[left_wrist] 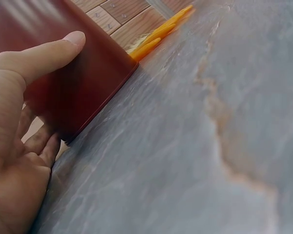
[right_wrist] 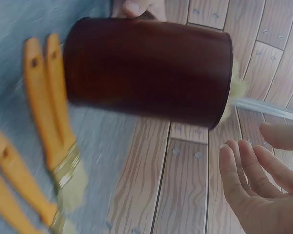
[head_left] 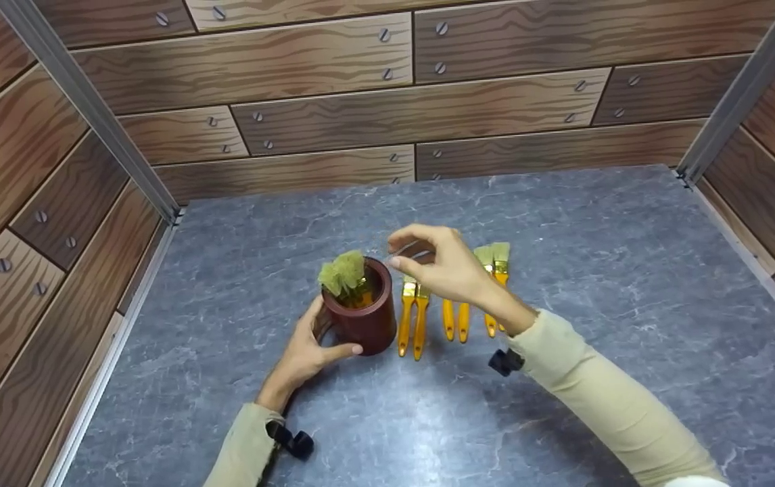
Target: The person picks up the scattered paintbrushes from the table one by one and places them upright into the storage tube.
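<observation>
Head view: left hand (head_left: 304, 350) grasps the side of a brown cup (head_left: 368, 329) standing on the table (head_left: 239, 257), upright brushes (head_left: 343, 274) inside. Right hand (head_left: 447, 265) is released, fingers loosely bent, near the rim. Loose brushes (head_left: 419, 328) lie right of the cup in pairs.

Left wrist view: thumb touches the cup's wall.

Right wrist view: right fingertips (right_wrist: 227, 153) clear of the cup.

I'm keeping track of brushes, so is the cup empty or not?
Not empty: brushes stand in the cup, their bristles poking out the top. How many, I cannot tell.
</observation>
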`<state>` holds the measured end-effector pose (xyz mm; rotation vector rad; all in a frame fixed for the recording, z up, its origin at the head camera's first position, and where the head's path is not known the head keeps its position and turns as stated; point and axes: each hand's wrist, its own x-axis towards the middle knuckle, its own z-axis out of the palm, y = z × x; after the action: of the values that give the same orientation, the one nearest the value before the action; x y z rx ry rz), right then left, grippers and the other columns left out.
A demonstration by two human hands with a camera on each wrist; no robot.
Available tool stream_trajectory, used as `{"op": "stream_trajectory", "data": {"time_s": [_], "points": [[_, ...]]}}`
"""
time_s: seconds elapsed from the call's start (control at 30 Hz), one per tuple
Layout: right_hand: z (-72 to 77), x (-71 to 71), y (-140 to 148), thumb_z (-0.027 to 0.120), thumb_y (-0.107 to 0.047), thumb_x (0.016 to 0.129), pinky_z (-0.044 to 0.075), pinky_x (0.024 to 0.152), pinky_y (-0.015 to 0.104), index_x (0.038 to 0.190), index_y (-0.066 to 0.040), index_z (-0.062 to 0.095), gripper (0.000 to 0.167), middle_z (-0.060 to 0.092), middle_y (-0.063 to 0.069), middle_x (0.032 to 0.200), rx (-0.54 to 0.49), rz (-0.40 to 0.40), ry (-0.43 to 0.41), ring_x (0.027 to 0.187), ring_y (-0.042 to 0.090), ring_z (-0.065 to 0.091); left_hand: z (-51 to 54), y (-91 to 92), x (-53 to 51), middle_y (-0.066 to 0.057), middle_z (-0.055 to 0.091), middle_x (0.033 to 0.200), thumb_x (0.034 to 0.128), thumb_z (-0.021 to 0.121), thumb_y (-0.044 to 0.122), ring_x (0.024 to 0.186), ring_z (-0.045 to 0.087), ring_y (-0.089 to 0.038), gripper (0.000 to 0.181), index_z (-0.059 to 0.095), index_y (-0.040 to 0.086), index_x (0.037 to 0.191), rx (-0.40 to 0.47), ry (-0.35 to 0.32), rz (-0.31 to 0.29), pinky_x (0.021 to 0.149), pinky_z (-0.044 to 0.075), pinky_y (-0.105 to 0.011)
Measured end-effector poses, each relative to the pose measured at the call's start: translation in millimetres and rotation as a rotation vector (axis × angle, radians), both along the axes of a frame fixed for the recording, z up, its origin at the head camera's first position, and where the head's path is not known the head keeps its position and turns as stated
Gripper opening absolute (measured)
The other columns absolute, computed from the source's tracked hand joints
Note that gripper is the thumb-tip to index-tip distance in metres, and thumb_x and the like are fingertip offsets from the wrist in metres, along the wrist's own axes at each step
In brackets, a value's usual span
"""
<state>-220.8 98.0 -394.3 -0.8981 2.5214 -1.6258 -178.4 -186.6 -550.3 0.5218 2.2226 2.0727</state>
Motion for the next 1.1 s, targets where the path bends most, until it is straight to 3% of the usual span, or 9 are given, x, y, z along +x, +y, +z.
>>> {"op": "stream_trajectory", "data": {"time_s": [0.17,0.3,0.63,0.83,1.1], "points": [[-9.0,1.7,17.6,0.075,-0.008,0.100,0.064,0.094,0.038,0.125,-0.003,0.074,0.026,0.076,0.013,0.119,-0.007,-0.043,-0.017,0.106,0.027,0.075,-2.0,-6.8,5.8,0.001,0.054,0.161,0.0778,0.096,0.004,0.154,0.046,-0.018,0.108,0.037,0.025,0.166,0.002,-0.009,0.028,0.128,0.037,-0.034],[-19.0,-1.8,37.0,0.077,-0.006,0.098,0.065,0.093,0.041,0.125,-0.001,0.074,0.028,0.077,0.017,0.118,-0.004,-0.088,-0.011,0.105,0.031,0.076,-3.4,-8.3,5.9,-0.006,0.057,0.158,0.0790,0.093,-0.001,0.150,0.050,-0.021,0.102,0.041,0.020,0.164,0.032,-0.012,0.015,0.125,0.041,-0.032],[-55.5,-16.0,87.5,0.079,-0.005,0.095,0.066,0.088,0.047,0.122,0.004,0.074,0.029,0.077,0.020,0.113,0.124,-0.182,0.019,0.097,0.033,0.076,0.6,-5.3,1.4,-0.007,0.058,0.157,0.0777,0.094,-0.002,0.150,0.050,-0.022,0.103,0.041,0.019,0.164,0.041,-0.024,0.014,0.126,0.040,-0.034],[-72.9,-23.1,107.3,0.081,-0.003,0.090,0.065,0.078,0.038,0.111,0.005,0.075,0.023,0.077,0.018,0.101,0.203,-0.247,0.049,0.086,0.031,0.075,3.8,-3.1,-0.9,-0.006,0.058,0.158,0.0777,0.094,0.000,0.151,0.049,-0.022,0.103,0.041,0.020,0.164,0.035,-0.022,0.011,0.127,0.039,-0.036],[-96.5,-24.8,135.3,0.084,-0.006,0.088,0.063,0.074,0.033,0.102,0.004,0.074,0.020,0.076,0.015,0.092,0.328,-0.305,0.005,0.081,0.025,0.073,3.3,2.5,-1.1,-0.004,0.057,0.158,0.0783,0.094,0.001,0.152,0.048,-0.021,0.102,0.041,0.019,0.164,0.018,-0.024,-0.002,0.128,0.036,-0.037]]}}
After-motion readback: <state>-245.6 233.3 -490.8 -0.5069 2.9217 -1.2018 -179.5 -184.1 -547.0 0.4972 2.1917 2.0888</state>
